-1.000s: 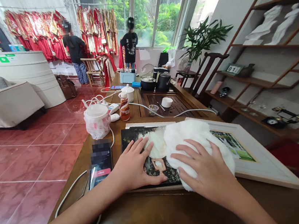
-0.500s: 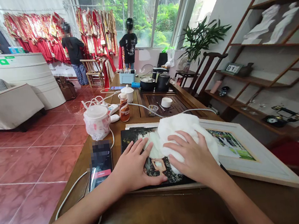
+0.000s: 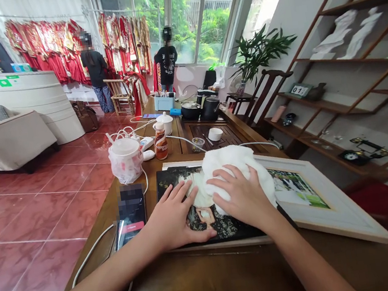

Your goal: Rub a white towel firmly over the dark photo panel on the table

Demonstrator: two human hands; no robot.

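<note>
My left hand [image 3: 176, 217] lies flat with fingers spread on a dark glossy wedding photo panel [image 3: 173, 181], holding nothing. My right hand [image 3: 239, 192] presses down on a white fluffy cloth [image 3: 232, 162], its fingers sunk into the fluff, over the bride's white dress in the photo. The cloth hides the panel's upper middle. To the right, a white-framed picture [image 3: 334, 208] lies flat under the panel's edge. A phone [image 3: 131, 216] with a blurred screen lies left of my left hand.
The wooden table [image 3: 210, 270] holds a bagged white container [image 3: 126, 161], a coffee bottle [image 3: 160, 142], a power strip [image 3: 147, 143], cables and a tea tray [image 3: 210, 138] with a kettle [image 3: 210, 107]. Red tiled floor [image 3: 46, 217] lies left. Two people [image 3: 166, 58] stand by hanging red garments.
My right hand and the white cloth have slid left and away from me across the photo, uncovering more of the framed picture. My left hand has stayed in place.
</note>
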